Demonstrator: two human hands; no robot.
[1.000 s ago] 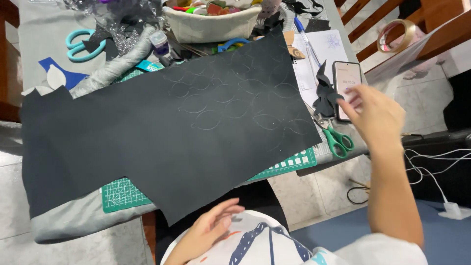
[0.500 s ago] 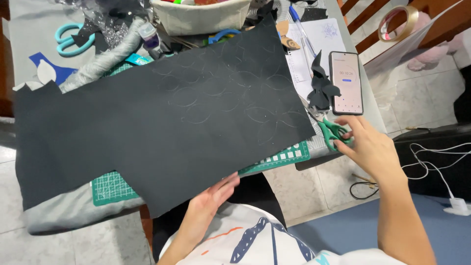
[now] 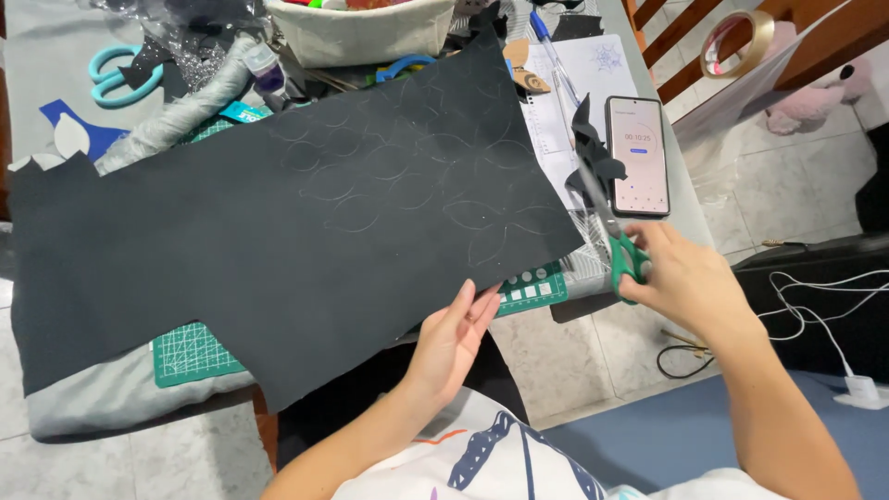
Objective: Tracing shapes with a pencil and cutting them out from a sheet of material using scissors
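Left hand (image 3: pixel 451 335): fingers pinch the black felt sheet (image 3: pixel 278 222) at its 5 o'clock edge.
Right hand (image 3: pixel 681 278): closed around green-handled scissors (image 3: pixel 619 243); blade tips hard to see.
Cutting mat (image 3: pixel 190 352): mostly covered.

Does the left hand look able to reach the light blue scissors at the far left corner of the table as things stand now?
Probably not without leaning in. The left hand holds the black sheet's near edge; the light blue scissors lie past it, far across the table.
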